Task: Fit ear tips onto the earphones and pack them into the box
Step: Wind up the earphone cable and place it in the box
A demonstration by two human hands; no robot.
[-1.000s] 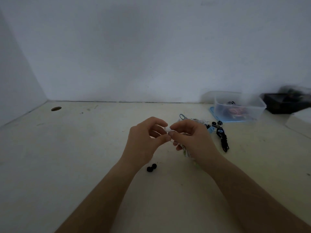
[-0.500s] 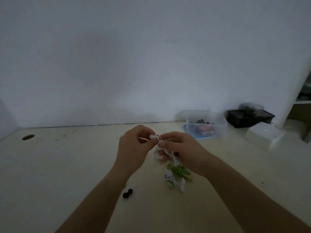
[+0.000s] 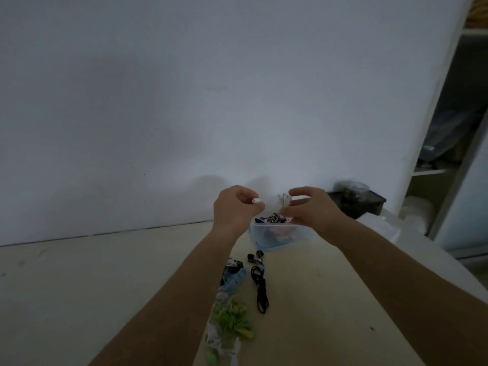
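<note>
The right hand point(image 3: 310, 208) covers the rim of the box point(image 3: 280, 235) at three o'clock — its contents blur together — and the bottom edge crops the green earphone tangle point(image 3: 229, 320) at six o'clock.

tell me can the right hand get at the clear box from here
Probably yes: the right hand hovers just over the open clear box, nothing between them, though its fingers hold a white earphone bundle.

Hands point(image 3: 274, 210) above box point(image 3: 280, 237)
</note>
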